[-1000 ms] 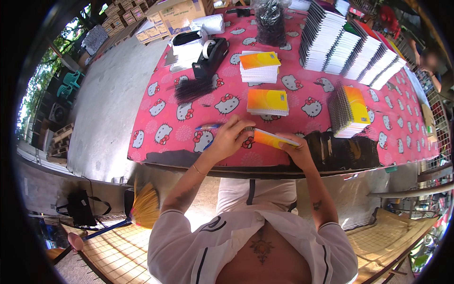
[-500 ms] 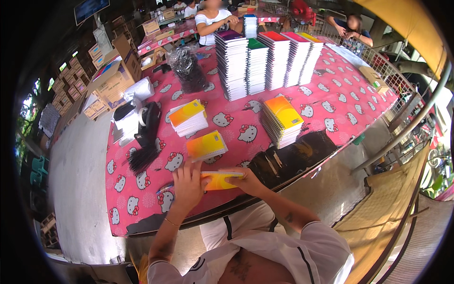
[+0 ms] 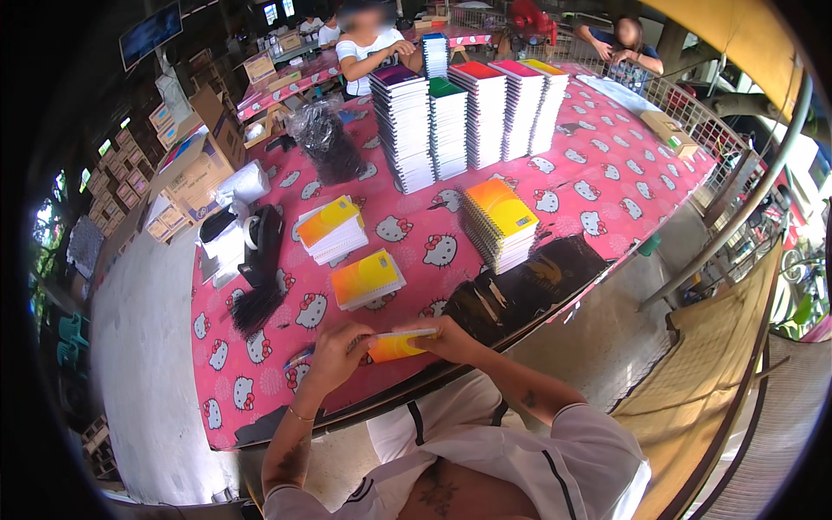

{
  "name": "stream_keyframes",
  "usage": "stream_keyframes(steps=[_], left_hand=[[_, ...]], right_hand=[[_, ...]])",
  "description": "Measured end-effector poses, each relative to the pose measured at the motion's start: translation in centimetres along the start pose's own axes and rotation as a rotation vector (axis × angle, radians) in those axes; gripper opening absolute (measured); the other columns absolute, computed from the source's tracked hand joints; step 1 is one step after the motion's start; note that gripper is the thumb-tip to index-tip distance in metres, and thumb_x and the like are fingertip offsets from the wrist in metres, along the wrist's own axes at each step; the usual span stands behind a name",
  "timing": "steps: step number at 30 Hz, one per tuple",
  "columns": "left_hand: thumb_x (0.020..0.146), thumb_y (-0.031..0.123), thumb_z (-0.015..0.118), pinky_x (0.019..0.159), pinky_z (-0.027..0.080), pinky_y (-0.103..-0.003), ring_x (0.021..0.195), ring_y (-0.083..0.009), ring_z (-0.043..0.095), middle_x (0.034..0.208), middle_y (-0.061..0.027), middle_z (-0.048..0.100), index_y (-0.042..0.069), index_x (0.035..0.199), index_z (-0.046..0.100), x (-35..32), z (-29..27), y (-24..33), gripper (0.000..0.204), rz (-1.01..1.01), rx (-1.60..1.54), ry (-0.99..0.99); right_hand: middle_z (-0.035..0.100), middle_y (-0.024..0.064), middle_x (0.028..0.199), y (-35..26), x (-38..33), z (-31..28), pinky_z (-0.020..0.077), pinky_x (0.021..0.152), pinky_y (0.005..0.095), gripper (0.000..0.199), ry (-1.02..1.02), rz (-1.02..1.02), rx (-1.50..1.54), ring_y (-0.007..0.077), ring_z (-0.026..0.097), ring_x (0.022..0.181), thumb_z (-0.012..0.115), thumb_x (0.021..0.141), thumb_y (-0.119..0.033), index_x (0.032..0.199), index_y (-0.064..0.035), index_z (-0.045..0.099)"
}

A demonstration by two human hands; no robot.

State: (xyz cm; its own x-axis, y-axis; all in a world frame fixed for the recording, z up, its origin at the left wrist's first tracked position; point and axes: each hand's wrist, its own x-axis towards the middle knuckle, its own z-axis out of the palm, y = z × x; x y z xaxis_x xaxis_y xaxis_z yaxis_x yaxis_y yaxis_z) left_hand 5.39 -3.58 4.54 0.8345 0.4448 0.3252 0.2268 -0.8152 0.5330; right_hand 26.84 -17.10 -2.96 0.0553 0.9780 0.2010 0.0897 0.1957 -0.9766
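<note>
The step seems to be work at the left end of the slim yellow-orange paper notebook point(image 3: 394, 346), over the pink patterned bench point(image 3: 403, 270). The right hand point(image 3: 448, 340) grasps it; the left hand's point(image 3: 334, 354) fingers curl there, their hold unclear. Next probably calls for steady right fingers, precise left ones.

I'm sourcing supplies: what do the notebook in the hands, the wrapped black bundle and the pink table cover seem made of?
Held notebook: likely paper pages, smooth card cover; thin white edges, even printed colour.
Black bundle: plastic or wire, unclear; its clear film looks plastic, crinkled and shiny.
Table cover: probably vinyl; smooth, printed.
</note>
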Motion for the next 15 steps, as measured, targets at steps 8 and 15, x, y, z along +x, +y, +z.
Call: stream_keyframes(steps=[8,15], left_hand=[[0.087,0.017,0.074,0.087,0.045,-0.043,0.079,-0.0304,0.066,0.082,-0.01,0.069,0.006,0.089,0.069,-0.2,1.1,0.1,0.012,0.096,0.071,0.114],[0.083,0.017,0.077,0.087,0.046,-0.043,0.082,-0.0298,0.066,0.084,-0.0071,0.07,0.007,0.09,0.069,-0.6,1.2,0.2,0.015,0.076,0.081,0.15]], right_hand=[[0.071,0.0054,0.124,0.1,0.2,-0.7,0.0493,0.096,0.0265,0.035,-0.029,-0.015,-0.035,0.0095,0.062,0.11,0.064,0.094,0.0,0.129,-0.0047,0.066],[0.071,0.0066,0.122,1.1,0.5,-0.8,0.0487,0.096,0.0266,0.034,-0.061,-0.076,-0.033,0.0104,0.063,0.109,0.064,0.094,0.001,0.128,-0.0027,0.066]])
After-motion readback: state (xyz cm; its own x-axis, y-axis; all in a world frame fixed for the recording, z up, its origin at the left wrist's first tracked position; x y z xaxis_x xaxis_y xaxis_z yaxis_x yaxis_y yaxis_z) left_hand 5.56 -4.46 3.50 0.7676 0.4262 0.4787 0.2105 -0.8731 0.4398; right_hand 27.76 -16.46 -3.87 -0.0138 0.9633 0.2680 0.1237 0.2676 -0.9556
